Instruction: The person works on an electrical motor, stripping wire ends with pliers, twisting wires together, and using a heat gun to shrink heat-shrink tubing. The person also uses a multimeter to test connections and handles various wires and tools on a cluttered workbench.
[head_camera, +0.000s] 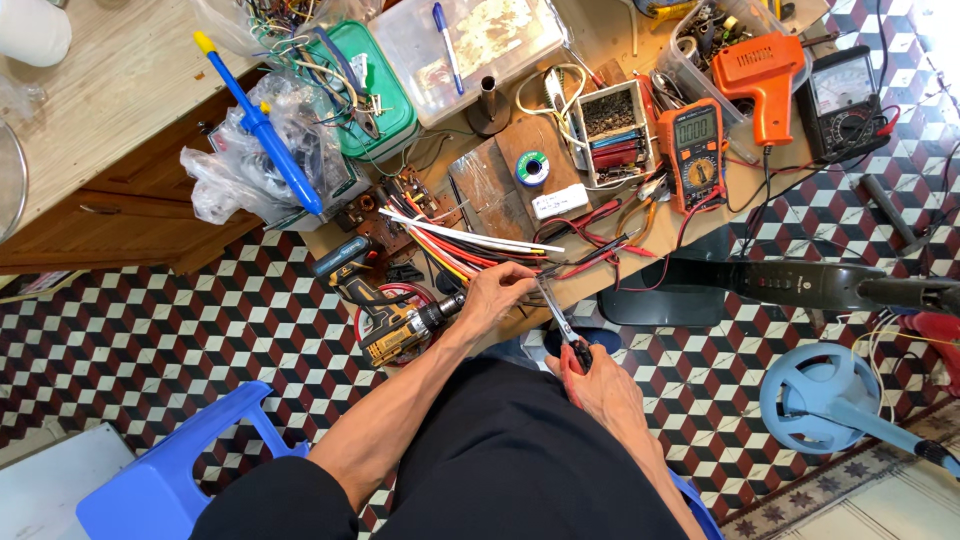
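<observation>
My left hand (497, 291) pinches the end of a bundle of coloured wires (455, 248) that runs up onto the low wooden bench (620, 40). My right hand (600, 382) grips the dark handles of a pair of pliers (557, 318), whose metal jaws reach up to the wire ends at my left fingertips. Both hands work just off the bench's front edge, above my lap in dark clothing.
A yellow cordless drill (385, 318) lies left of my left hand. On the bench sit an orange multimeter (692, 150), an orange soldering gun (765, 75), a blue desoldering pump (265, 130), a solder spool (532, 167) and plastic boxes. A blue stool (165, 475) stands lower left, a fan base (815, 395) right.
</observation>
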